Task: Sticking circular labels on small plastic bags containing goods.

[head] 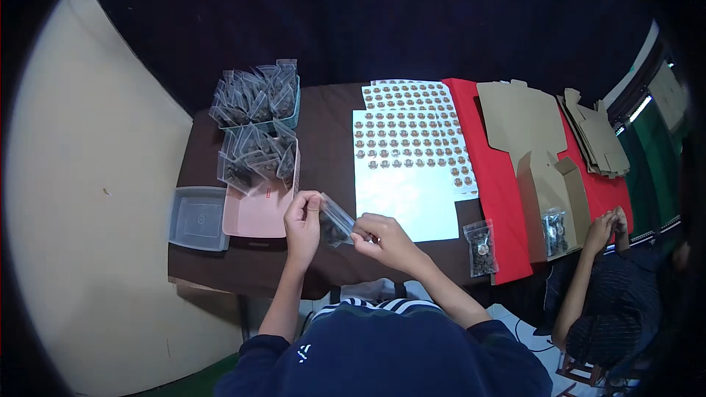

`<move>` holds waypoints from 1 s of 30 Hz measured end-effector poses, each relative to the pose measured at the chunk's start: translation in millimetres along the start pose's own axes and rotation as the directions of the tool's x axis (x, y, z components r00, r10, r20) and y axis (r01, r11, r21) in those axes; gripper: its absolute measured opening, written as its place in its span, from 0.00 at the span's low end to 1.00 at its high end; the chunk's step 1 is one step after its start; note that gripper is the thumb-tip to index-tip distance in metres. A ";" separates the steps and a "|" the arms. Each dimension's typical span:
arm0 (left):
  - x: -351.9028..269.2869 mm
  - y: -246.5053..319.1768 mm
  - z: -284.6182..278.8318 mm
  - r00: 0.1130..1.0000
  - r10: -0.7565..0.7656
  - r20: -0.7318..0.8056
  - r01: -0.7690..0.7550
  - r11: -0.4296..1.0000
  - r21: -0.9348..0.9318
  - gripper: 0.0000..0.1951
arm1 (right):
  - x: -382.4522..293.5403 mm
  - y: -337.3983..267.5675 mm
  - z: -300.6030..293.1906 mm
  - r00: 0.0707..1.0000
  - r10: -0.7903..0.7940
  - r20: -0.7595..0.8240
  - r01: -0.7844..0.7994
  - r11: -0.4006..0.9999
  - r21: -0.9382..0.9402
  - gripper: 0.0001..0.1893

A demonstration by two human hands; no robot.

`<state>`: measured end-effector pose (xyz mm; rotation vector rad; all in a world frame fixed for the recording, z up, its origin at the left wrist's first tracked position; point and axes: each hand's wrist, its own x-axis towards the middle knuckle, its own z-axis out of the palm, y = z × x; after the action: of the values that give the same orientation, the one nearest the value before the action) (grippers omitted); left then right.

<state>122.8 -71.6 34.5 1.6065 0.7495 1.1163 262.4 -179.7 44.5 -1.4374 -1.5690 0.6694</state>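
Note:
Between my two hands is a clear plastic zip bag (337,216) with dark contents in its lower part. My left hand (304,223) pinches one top corner, while the fingers of my right hand (380,238) grip the other end of the top edge. Whether the seal is closed I cannot tell. Just past my right hand lies a sheet of round stickers (405,193), its lower rows bare. Left of my left hand stands a pink plastic basket (256,212), with several filled zip bags (259,157) at its far end.
A teal basket (287,121) of filled bags stands behind the pink one, beside a translucent tray (199,220). Rightward are a stickered bag (482,248), a red cloth (507,253) and an open cardboard box (529,220) holding a bag. A co-worker's hands (605,229) are beside it.

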 end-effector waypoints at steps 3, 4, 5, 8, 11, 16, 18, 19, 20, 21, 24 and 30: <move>1.8 -2.6 -0.4 0.999 0.029 -0.022 -0.029 1.000 0.002 0.10 | -2.3 -1.0 2.0 0.997 -0.047 -0.060 0.048 0.999 0.016 0.06; 2.3 -4.5 -0.7 0.999 0.037 -0.031 -0.038 0.999 -0.015 0.10 | -2.9 -0.7 2.2 0.997 -0.047 -0.058 0.048 0.999 0.018 0.06; 3.5 -7.2 -0.6 0.999 0.037 -0.033 -0.037 0.999 -0.014 0.10 | -3.8 -0.1 1.5 0.998 -0.034 -0.052 0.037 0.998 0.048 0.06; 6.3 -9.0 0.7 0.997 -0.014 -0.074 0.008 0.997 -0.078 0.11 | -11.8 15.6 -1.9 1.000 0.012 -0.010 -0.011 0.990 0.138 0.07; 3.5 -3.5 10.1 0.977 -0.199 0.080 0.214 0.923 -0.321 0.12 | -17.7 26.0 -6.8 0.998 0.068 -0.012 -0.065 0.978 0.198 0.19; -4.6 -10.4 40.1 0.897 -0.215 0.386 0.417 0.702 -0.578 0.10 | -27.5 43.1 -11.0 0.967 0.187 0.172 -0.239 0.900 0.364 0.38; -3.6 -19.8 44.0 0.853 -0.247 0.459 0.503 0.622 -0.600 0.07 | -37.5 50.7 -10.7 0.963 0.236 0.134 -0.269 0.889 0.370 0.36; -2.6 -22.6 43.9 0.851 -0.250 0.462 0.507 0.621 -0.598 0.07 | -41.7 55.8 -10.4 0.955 0.281 0.097 -0.297 0.878 0.375 0.34; 1.3 -23.7 44.5 0.867 -0.281 0.412 0.462 0.764 -0.450 0.08 | -44.6 64.3 -10.4 0.967 0.253 -0.028 -0.230 0.915 0.331 0.31; 5.1 -23.1 44.0 0.886 -0.296 0.357 0.404 0.872 -0.278 0.12 | -51.2 76.3 -12.2 0.946 0.305 -0.112 -0.270 0.930 0.250 0.32; 13.0 -63.4 24.1 0.965 -0.142 0.219 0.164 0.983 -0.087 0.19 | -82.1 118.0 -17.5 0.803 0.464 -0.374 -0.512 0.858 -0.034 0.33; 36.7 -131.4 -49.6 0.999 -0.038 -0.026 0.046 0.854 0.518 0.24 | -165.7 167.3 -17.6 0.494 0.452 -0.743 -0.858 0.390 -0.333 0.36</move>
<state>97.6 19.8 -75.5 2.0174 1.1649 0.9375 350.9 -312.1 -129.8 -2.6611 -0.6371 0.0112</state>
